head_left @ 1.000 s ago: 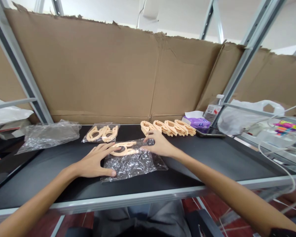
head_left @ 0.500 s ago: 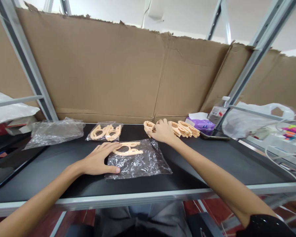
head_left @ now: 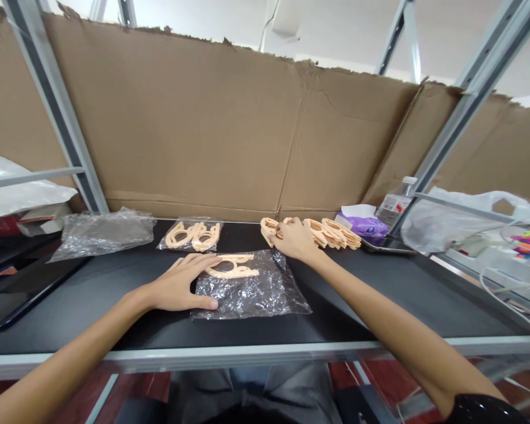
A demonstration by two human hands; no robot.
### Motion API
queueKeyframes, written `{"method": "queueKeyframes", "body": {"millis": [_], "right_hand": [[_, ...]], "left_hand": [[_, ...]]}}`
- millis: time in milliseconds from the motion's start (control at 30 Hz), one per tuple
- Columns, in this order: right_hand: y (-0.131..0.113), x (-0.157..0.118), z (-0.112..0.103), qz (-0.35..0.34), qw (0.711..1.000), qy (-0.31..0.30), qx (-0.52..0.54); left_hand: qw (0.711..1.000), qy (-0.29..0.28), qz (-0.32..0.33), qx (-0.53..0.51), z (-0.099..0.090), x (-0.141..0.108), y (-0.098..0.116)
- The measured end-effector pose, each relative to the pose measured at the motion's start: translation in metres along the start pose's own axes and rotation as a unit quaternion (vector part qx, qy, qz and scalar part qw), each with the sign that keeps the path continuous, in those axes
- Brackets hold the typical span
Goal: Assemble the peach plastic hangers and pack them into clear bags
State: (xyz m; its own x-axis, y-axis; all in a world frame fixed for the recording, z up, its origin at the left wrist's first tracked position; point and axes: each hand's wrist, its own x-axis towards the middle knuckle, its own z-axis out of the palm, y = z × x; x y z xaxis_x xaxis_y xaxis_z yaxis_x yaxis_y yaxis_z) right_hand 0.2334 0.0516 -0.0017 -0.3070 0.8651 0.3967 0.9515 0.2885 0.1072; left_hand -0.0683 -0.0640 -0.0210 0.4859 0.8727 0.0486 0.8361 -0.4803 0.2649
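Observation:
My left hand [head_left: 181,284] lies flat on a clear plastic bag [head_left: 251,297], fingers stretched out and thumb apart. Under its fingertips sits a beige plastic folding hanger [head_left: 236,272] with a curved ring shape, at the bag's upper part; whether it is inside the bag is hard to tell. Farther back, my right hand [head_left: 297,239] reaches into a row of similar folding hangers [head_left: 331,232], its fingers curled down on the left part of the row. The back of the hand hides some of them. A second clear bag with folding hangers [head_left: 192,235] in it lies behind my left hand.
Crumpled clear bags [head_left: 106,232] and a dark tablet-like slab [head_left: 22,294] are at the left. On the right stand a purple tissue pack [head_left: 366,224], a bottle [head_left: 395,206], a phone [head_left: 388,244] and a white bag [head_left: 463,215]. Cardboard [head_left: 194,129] walls the back.
The whole view has shifted slightly. My right hand stays at the row with its fingers a little more curled; my left hand stays on the bag.

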Motion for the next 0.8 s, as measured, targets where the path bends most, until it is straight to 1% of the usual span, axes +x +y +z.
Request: {"method": "queueKeyframes", "body": {"millis": [133, 400, 667, 733, 800], "right_hand": [[-0.0014, 0.0001, -0.0001, 0.013, 1.000, 0.003, -0.003], [-0.0074, -0.0055, 0.0017, -0.004, 1.000, 0.015, -0.008], [-0.0083, -0.0079, 0.0024, 0.002, 0.999, 0.006, -0.038], [-0.0098, -0.0075, 0.0001, 0.008, 0.999, 0.002, -0.032], [-0.0102, -0.0055, -0.0037, 0.028, 1.000, -0.001, -0.012]], "left_hand": [[1.000, -0.005, -0.002, 0.000, 0.0005, 0.0000, -0.0016], [1.000, -0.003, 0.002, -0.005, -0.0001, 0.0004, -0.0014], [1.000, -0.007, -0.002, -0.009, -0.0016, -0.0005, 0.0009], [1.000, -0.005, 0.002, -0.012, -0.0016, -0.0006, 0.0011], [1.000, -0.006, 0.002, -0.015, -0.0017, -0.0009, 0.0015]]}}
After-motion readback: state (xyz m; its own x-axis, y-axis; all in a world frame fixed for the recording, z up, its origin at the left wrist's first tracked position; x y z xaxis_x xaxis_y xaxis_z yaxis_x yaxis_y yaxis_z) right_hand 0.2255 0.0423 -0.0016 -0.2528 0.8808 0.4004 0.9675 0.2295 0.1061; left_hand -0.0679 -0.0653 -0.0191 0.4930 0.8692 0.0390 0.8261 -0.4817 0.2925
